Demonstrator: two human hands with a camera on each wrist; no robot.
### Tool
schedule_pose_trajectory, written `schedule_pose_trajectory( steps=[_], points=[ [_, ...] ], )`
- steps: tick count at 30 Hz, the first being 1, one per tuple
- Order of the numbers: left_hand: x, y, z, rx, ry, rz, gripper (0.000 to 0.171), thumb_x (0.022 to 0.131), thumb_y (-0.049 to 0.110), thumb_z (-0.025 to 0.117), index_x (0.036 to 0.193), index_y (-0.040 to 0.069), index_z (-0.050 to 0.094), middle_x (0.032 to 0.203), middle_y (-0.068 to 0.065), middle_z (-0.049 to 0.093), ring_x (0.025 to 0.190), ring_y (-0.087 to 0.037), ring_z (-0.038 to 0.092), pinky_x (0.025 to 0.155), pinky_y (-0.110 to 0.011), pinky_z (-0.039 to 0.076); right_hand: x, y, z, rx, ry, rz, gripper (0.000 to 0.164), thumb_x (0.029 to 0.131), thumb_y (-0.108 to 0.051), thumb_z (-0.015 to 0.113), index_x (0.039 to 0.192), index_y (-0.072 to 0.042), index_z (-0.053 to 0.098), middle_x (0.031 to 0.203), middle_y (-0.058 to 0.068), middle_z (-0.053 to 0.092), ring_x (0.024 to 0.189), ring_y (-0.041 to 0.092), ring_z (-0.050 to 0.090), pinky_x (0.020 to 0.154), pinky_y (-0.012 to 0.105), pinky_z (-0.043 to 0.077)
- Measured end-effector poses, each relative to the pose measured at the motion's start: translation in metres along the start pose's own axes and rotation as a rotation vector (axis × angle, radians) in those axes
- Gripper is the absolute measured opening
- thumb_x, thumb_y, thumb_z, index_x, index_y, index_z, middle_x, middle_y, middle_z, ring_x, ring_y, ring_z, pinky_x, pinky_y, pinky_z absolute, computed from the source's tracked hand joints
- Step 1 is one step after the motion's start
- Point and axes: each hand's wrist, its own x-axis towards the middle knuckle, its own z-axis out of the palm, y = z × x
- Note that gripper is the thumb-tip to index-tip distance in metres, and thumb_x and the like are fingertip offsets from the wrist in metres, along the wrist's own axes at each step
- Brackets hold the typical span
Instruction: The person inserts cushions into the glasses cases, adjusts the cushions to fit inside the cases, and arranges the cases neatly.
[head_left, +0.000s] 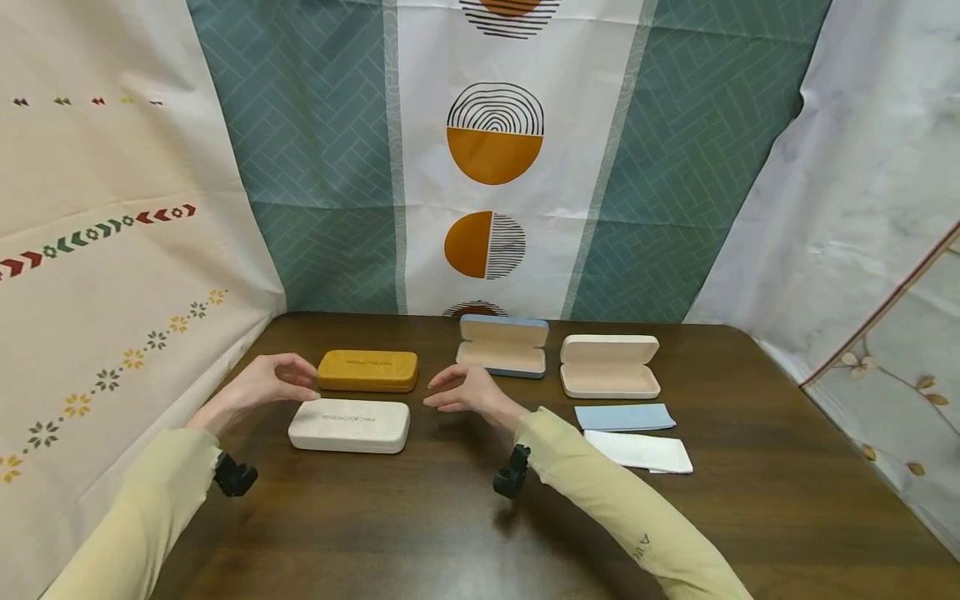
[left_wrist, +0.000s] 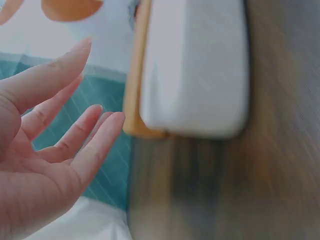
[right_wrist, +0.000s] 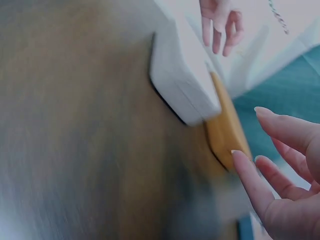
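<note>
A closed white glasses case (head_left: 349, 427) with small lettering lies on the dark table, and behind it sits a closed mustard-yellow glasses case (head_left: 367, 372). My left hand (head_left: 272, 388) hovers at the left ends of the two cases, fingers spread and holding nothing. To their right my right hand (head_left: 474, 393) is raised over the table with its fingers loosely extended. Nothing lies between its fingers. In the left wrist view the white case (left_wrist: 200, 65) appears blurred beside the hand (left_wrist: 55, 135). The right wrist view shows both cases beyond the fingertips.
At the back stand an opened blue glasses case (head_left: 501, 357) and an opened white case (head_left: 610, 382), both with pale linings. In front of them lie a folded blue cloth (head_left: 624, 417) and a folded white cloth (head_left: 641, 451). Fabric curtains (head_left: 330, 167) hang behind the table.
</note>
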Motion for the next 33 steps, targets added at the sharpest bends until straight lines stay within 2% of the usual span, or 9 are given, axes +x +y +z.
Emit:
schedule_pose_trajectory(
  steps=[3,7,11,14,17,21,24,28,33],
  points=[
    [0.014,0.016,0.010,-0.029,0.004,0.016,0.052,0.071,0.018,0.078,0.110,-0.008,0.054,0.112,-0.023,0.054,0.103,-0.037,0.050,0.076,-0.035,0.047,-0.005,-0.004,-0.025,0.040,0.024,-0.021,0.034,0.073,0.007,0.071,0.103,0.012,0.058,0.105,0.021,0.054,0.079,0.024,0.062,0.072,0.038,0.049],
    [0.039,0.041,0.035,-0.066,-0.034,0.037,0.045,0.073,0.012,0.076,0.108,-0.007,0.055,0.114,-0.021,0.053,0.105,-0.036,0.050,0.081,-0.039,0.044,-0.016,-0.008,-0.060,0.078,0.073,-0.049,0.037,0.074,0.010,0.068,0.107,0.016,0.053,0.110,0.027,0.050,0.081,0.024,0.061,0.076,0.042,0.047],
    [0.062,0.066,0.067,-0.097,-0.092,0.090,0.040,0.072,0.009,0.077,0.104,-0.005,0.058,0.111,-0.020,0.056,0.104,-0.034,0.052,0.082,-0.039,0.043,-0.029,-0.015,-0.091,0.066,0.126,-0.072,0.038,0.074,0.011,0.067,0.107,0.018,0.051,0.108,0.028,0.051,0.080,0.024,0.061,0.078,0.046,0.044],
    [0.076,0.083,0.095,-0.132,-0.138,0.128,0.039,0.070,0.010,0.079,0.101,-0.003,0.060,0.106,-0.018,0.059,0.101,-0.034,0.054,0.081,-0.039,0.044,-0.041,-0.016,-0.113,0.030,0.160,-0.069,0.038,0.074,0.009,0.068,0.107,0.017,0.052,0.105,0.025,0.052,0.080,0.024,0.060,0.077,0.044,0.046],
    [0.089,0.098,0.124,-0.160,-0.184,0.172,0.036,0.069,0.008,0.079,0.099,-0.002,0.061,0.102,-0.017,0.060,0.098,-0.037,0.055,0.080,-0.040,0.044,-0.054,-0.015,-0.135,-0.006,0.178,-0.059,0.039,0.074,0.007,0.069,0.108,0.016,0.051,0.108,0.029,0.050,0.084,0.027,0.060,0.076,0.042,0.047],
    [0.102,0.115,0.164,-0.186,-0.247,0.199,0.031,0.071,0.006,0.077,0.097,0.000,0.062,0.100,-0.013,0.060,0.096,-0.033,0.056,0.079,-0.038,0.045,-0.075,-0.008,-0.163,-0.019,0.202,-0.028,0.037,0.077,0.004,0.068,0.108,0.016,0.051,0.111,0.031,0.049,0.089,0.030,0.060,0.079,0.042,0.045],
    [0.109,0.123,0.193,-0.219,-0.296,0.200,0.032,0.071,0.005,0.077,0.098,-0.002,0.062,0.100,-0.013,0.059,0.094,-0.028,0.058,0.077,-0.034,0.046,-0.090,-0.002,-0.183,-0.032,0.227,-0.009,0.036,0.079,0.003,0.066,0.108,0.017,0.050,0.105,0.026,0.054,0.087,0.028,0.061,0.079,0.044,0.044],
    [0.116,0.132,0.230,-0.304,-0.339,0.192,0.034,0.070,-0.002,0.076,0.100,-0.008,0.060,0.102,-0.021,0.057,0.088,-0.025,0.059,0.073,-0.033,0.048,-0.106,0.005,-0.206,-0.098,0.254,-0.016,0.038,0.078,0.002,0.068,0.107,0.019,0.049,0.095,0.020,0.057,0.082,0.026,0.061,0.079,0.044,0.044],
    [0.121,0.144,0.268,-0.344,-0.369,0.161,0.035,0.069,-0.006,0.074,0.101,-0.010,0.059,0.102,-0.025,0.056,0.083,-0.021,0.058,0.069,-0.032,0.050,-0.129,0.014,-0.229,-0.185,0.291,0.002,0.036,0.076,-0.001,0.071,0.103,0.016,0.053,0.101,0.019,0.055,0.086,0.024,0.059,0.077,0.041,0.046]
  ],
)
